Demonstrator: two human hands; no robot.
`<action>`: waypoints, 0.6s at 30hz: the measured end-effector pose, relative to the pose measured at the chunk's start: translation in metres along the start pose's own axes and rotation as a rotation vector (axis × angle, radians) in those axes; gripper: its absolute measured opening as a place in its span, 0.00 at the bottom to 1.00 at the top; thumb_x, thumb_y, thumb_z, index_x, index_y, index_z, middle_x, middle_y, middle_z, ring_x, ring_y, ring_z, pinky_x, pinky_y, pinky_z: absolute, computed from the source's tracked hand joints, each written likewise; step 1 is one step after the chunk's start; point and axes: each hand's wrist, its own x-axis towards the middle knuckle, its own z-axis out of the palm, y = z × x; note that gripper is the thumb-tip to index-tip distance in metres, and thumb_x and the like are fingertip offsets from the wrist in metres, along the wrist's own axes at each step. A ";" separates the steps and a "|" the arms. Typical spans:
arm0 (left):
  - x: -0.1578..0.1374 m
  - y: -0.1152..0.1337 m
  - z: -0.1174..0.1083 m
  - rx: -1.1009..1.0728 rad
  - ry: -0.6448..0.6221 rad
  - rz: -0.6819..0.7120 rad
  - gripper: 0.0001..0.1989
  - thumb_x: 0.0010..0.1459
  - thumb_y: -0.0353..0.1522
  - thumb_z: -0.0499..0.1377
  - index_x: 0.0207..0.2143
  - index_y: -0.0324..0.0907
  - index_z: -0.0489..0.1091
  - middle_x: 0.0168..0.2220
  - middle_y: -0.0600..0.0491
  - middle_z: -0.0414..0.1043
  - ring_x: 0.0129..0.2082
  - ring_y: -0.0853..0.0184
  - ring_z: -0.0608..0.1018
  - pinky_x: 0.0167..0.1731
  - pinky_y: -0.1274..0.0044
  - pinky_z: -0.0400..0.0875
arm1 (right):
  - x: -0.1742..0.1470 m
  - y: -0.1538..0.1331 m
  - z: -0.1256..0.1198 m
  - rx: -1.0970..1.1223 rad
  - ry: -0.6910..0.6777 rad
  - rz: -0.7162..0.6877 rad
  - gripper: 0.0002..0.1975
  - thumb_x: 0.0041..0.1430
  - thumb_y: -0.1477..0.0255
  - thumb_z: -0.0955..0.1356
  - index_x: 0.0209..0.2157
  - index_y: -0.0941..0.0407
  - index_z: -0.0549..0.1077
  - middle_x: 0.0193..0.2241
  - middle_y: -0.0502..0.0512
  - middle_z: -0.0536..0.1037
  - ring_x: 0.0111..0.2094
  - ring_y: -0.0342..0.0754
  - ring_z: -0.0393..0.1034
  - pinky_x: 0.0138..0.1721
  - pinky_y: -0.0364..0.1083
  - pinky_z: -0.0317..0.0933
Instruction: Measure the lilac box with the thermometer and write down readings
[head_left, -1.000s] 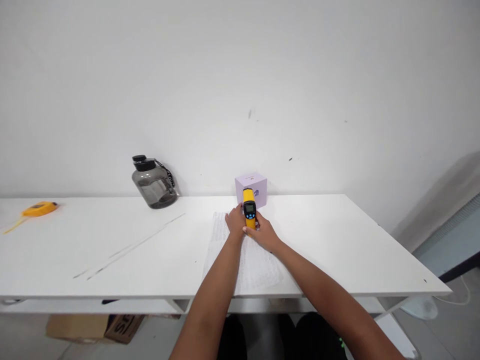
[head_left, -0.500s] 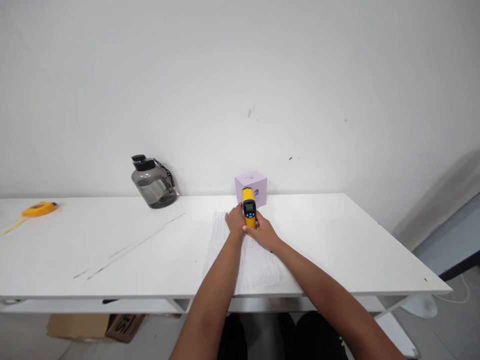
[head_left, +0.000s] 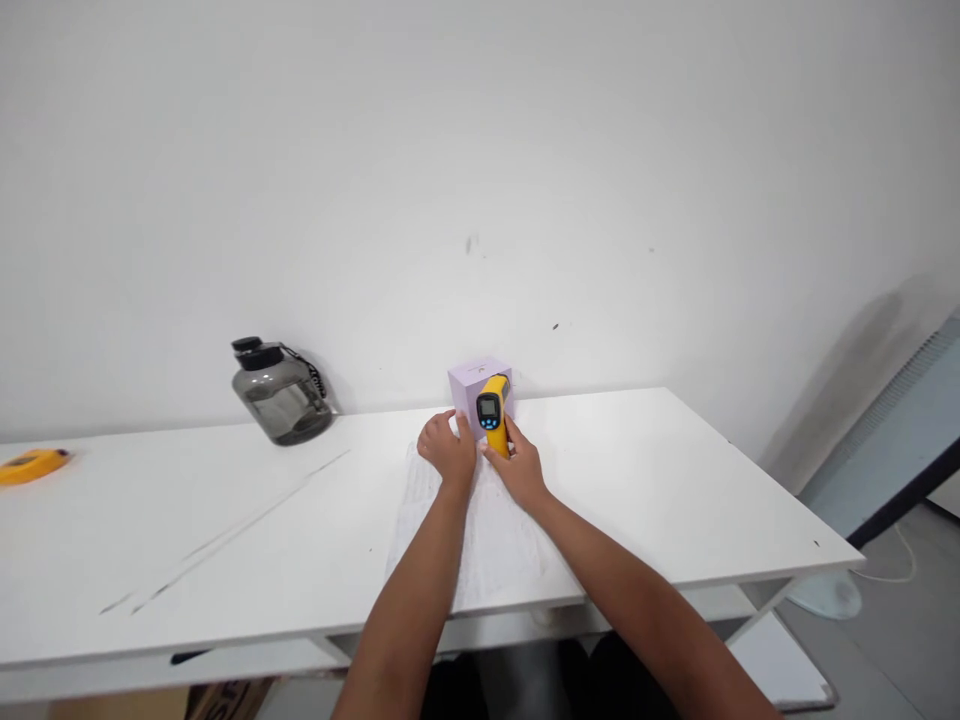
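My right hand grips a yellow and black infrared thermometer gun by its handle, its small screen and blue buttons facing me. Just left of it, my left hand is apart from the thermometer, thumb raised and fingers loosely spread, with nothing visible in it. A lilac box stands behind both hands near the wall, partly hidden by the thermometer. Beneath my wrists, a sheet of whitish bubble wrap lies flat on the white table.
A grey see-through water bottle with a black lid and strap stands left of the box. A yellow tape measure lies at the far left. Cardboard shows below the table, and a pale slatted appliance leans at the right.
My left hand has come away from the thermometer to the left. The thermometer is now turned and tilted in my right hand. The camera view has shifted right and tilted slightly.
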 end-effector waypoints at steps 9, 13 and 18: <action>-0.023 0.050 -0.014 -0.783 -0.125 0.054 0.36 0.54 0.55 0.59 0.57 0.45 0.54 0.58 0.41 0.57 0.52 0.62 0.72 0.46 0.70 0.71 | 0.006 0.000 -0.006 -0.414 0.068 -0.103 0.28 0.60 0.69 0.69 0.62 0.50 0.65 0.55 0.56 0.76 0.50 0.54 0.71 0.52 0.52 0.62; -0.018 0.060 -0.017 -0.883 0.047 -0.262 0.32 0.49 0.46 0.68 0.50 0.46 0.57 0.56 0.46 0.61 0.52 0.66 0.72 0.48 0.75 0.71 | 0.001 -0.004 -0.004 -0.630 0.001 -0.313 0.25 0.64 0.75 0.65 0.61 0.48 0.66 0.56 0.53 0.74 0.51 0.52 0.67 0.52 0.53 0.57; 0.003 0.048 -0.015 -0.976 0.098 -0.621 0.22 0.54 0.48 0.62 0.38 0.43 0.59 0.33 0.56 0.68 0.30 0.72 0.75 0.32 0.77 0.73 | -0.008 -0.010 0.005 -0.756 -0.125 -0.476 0.22 0.68 0.75 0.59 0.62 0.49 0.65 0.59 0.57 0.71 0.52 0.53 0.65 0.48 0.54 0.56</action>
